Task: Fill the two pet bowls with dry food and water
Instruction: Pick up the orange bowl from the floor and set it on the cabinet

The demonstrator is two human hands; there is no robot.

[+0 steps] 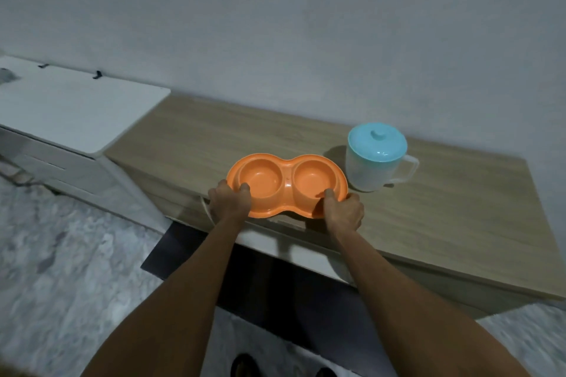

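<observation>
Your left arm (180, 285) and right arm (392, 285) are bare and stretch from the near edge toward the far middle, drawing closer together as they go. Your left hand (229, 202) sits knuckles-up, its thumb hooked over the near left rim of the orange double bowl (288, 180), with the other fingers curled out of sight beneath. Your right hand (343, 211) grips the near right rim the same way, thumb on top. Both wrists are straight, and the hands are well apart.

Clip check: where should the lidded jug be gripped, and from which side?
By its loop handle, from the right: the jug stands upright with the handle sticking out rightward, away from the orange double bowl.
</observation>
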